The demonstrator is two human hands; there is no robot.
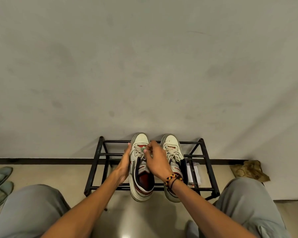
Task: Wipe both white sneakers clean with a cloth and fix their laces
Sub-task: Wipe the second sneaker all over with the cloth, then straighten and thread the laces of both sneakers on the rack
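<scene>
Two worn white leather sneakers sit side by side on top of a low black metal rack (197,142) that stands against a pale wall (144,66). Their toes point at the wall.

The left hand (126,162) lies flat along the outer side of the left white sneaker with red and dark trim (140,162). Its fingers are straight and press on the shoe's side, and the fingertips reach up near the toe. It is not curled around anything.

The right hand (155,159) is over the top of the same shoe. Its fingers are bent, and the tips pinch at the off-white laces (138,152) near the front of the shoe. A small green bit (143,148) shows right at those fingertips. I cannot tell what it is. The wrist of this hand wears a beaded band of red, yellow and black (172,178).

Just past the right hand, on its far side from the other hand, sits the right white sneaker (172,148). No hand touches it. Its laces look loose and crossed.

Further out on that side, some white paper (193,170) sits lower in the rack, and a crumpled brown bag (249,170) lies on the floor by the wall. Out past the left hand, two grey-green slippers (0,181) lie on the shiny floor (127,217). Knees in grey trousers (29,208) show on both sides.
</scene>
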